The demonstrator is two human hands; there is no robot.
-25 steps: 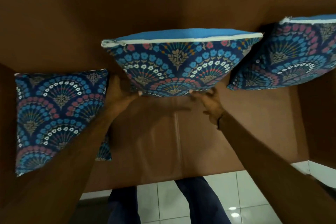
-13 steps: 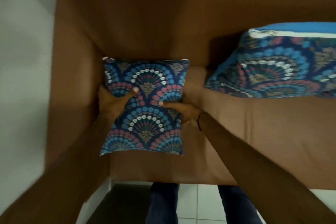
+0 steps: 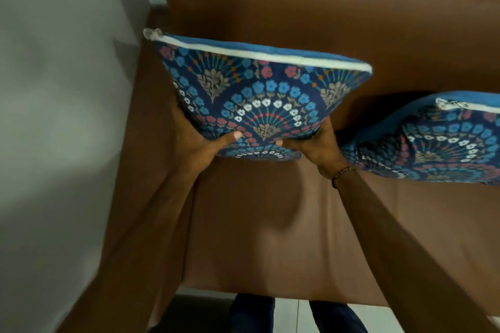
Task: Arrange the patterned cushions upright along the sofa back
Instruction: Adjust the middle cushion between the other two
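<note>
A blue patterned cushion [image 3: 259, 97] with a white zip edge on top is held upright above the left end of the brown sofa seat [image 3: 270, 224], close to the sofa back [image 3: 324, 8]. My left hand [image 3: 200, 140] grips its lower left corner, thumb on the front. At its lower right corner my right hand [image 3: 311, 143] holds it the same way. A second patterned cushion [image 3: 438, 143] leans upright against the sofa back at the right, partly cut off by the frame edge.
The sofa's left armrest [image 3: 140, 143] runs beside the held cushion, with a grey wall [image 3: 54, 116] beyond it. White floor tiles [image 3: 338, 316] and my legs show below the seat's front edge.
The left cushion lay flat on the seat half a second ago; both hands have lifted it and turned it upright, zip edge now on top. One second ago my hands were at the middle cushion.
</note>
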